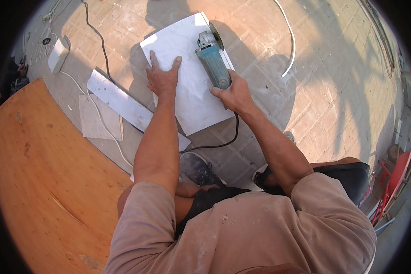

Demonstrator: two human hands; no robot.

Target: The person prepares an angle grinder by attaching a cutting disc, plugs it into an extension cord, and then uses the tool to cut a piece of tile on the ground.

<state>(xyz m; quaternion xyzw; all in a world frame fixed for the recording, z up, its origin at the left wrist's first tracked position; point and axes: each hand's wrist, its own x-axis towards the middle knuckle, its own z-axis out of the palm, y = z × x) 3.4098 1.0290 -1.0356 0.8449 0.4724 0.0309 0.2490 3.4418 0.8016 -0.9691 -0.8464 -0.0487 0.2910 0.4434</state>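
A white rectangular tile [194, 107] lies on the paving in front of me, tilted a little in the view. My left hand [163, 77] rests on its left side, with the thumb and a finger spread apart. In my right hand [235, 92] is a teal angle grinder [214, 66], gripped round the rear of its body. The grinder lies along the tile's right side, its dark disc [217, 35] upright near the far right edge. I cannot tell whether the disc touches the tile or spins. A black cord runs back from the grinder toward my shoe.
An orange-brown wooden board [50, 169] fills the left. Beside the tile lie a white strip [118, 100] and a square grey piece [93, 119], crossed by a white cable. A white hose [291, 41] curves across the paving. A red wheelbarrow [397, 176] stands at the far right.
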